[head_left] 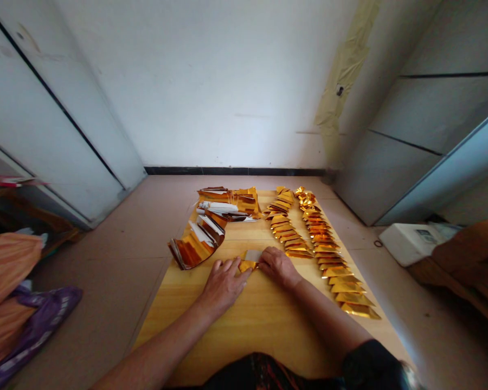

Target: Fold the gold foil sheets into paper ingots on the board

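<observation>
On the wooden table a small sheet of gold foil paper [250,260], partly folded and showing a grey-white back, lies between my hands. The fingers of my left hand [225,283] press on its left side and near edge. At its right edge, my right hand [277,264] grips it with bent fingers; the fingertips are partly hidden. Beyond my left hand are curled stacks of gold foil sheets [201,238], with white paper showing among them. Rows of folded gold foil pieces [323,244] overlap along the table's right side, and a shorter row [284,227] runs beside them.
The wooden table [179,319] stands on a tiled floor before a white wall [211,81]. Grey cabinets [415,135] rise at the right, near a white box [402,244]. Orange cloth [8,271] and a purple bag [44,319] are at the left.
</observation>
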The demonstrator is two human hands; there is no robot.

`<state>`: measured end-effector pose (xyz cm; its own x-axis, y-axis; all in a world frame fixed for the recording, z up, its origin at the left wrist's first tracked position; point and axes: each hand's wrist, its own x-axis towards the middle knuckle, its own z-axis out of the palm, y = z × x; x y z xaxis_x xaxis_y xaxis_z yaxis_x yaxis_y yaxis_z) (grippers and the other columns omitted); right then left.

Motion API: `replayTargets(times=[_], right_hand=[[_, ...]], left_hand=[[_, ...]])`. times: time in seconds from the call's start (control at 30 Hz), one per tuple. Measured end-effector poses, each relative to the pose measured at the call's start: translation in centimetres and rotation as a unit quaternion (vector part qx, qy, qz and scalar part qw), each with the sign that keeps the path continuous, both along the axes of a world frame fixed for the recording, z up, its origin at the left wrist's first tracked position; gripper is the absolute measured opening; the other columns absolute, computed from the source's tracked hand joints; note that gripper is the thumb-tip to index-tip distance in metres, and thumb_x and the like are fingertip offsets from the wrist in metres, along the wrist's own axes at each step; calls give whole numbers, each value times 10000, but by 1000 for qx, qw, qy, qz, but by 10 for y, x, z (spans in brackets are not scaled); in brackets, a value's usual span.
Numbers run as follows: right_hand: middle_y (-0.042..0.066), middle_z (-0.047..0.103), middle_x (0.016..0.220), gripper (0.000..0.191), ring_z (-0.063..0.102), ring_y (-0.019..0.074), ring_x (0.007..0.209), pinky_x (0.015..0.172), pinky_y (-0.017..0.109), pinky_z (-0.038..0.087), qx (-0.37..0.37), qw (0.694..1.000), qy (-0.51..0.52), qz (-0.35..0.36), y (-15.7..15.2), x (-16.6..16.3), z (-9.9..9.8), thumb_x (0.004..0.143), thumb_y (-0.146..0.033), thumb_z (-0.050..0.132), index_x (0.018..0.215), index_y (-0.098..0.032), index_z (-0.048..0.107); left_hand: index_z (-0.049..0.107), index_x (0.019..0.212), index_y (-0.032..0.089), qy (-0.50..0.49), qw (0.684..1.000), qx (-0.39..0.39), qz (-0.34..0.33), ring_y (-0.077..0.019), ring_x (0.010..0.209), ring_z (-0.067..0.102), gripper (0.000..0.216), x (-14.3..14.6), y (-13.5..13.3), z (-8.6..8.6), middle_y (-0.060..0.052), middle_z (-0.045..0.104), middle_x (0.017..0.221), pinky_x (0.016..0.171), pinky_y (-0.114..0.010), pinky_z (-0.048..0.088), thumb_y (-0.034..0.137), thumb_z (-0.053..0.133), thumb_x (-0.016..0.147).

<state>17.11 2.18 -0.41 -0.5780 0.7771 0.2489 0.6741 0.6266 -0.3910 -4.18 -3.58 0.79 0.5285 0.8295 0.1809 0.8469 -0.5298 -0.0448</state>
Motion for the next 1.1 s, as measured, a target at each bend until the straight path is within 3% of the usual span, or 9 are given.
replayTargets(times=[0.3, 0.8, 0.97, 1.1], right_hand=[[8, 573, 742, 106, 528, 122, 726, 667, 215, 381, -96, 986, 31, -130, 0, -12, 5, 757, -224, 675, 669, -179, 638], [28, 615, 815, 66, 557, 126, 733, 621, 211, 365, -146, 973, -56, -167, 2, -21, 26, 738, -230, 697, 703, -184, 665], [27, 607, 802, 91, 549, 130, 723, 611, 218, 352, -145, 972, -67, -170, 3, -21, 25, 724, -255, 714, 704, -182, 663], [21, 593, 806, 81, 535, 122, 713, 605, 210, 347, -142, 974, -53, -170, 4, -20, 22, 721, -239, 707, 734, -179, 653]], left_hand=[[559, 1217, 360, -16, 1000, 10, 6, -235, 1023, 520, 350, 3, 0, 1, -111, 558, 1264, 831, -388, 358, 330, 536, 869], [493, 1266, 302, 5, 1000, 0, 18, -244, 1062, 507, 377, 7, -4, -2, -135, 523, 1297, 815, -363, 376, 234, 465, 897], [413, 1327, 384, 16, 1000, -9, 14, -230, 1051, 506, 434, 7, -5, -3, -115, 495, 1330, 827, -369, 370, 216, 408, 928], [459, 1295, 389, 18, 1000, -12, 19, -233, 1060, 502, 396, 7, -5, -3, -108, 497, 1325, 831, -377, 373, 252, 434, 924]])
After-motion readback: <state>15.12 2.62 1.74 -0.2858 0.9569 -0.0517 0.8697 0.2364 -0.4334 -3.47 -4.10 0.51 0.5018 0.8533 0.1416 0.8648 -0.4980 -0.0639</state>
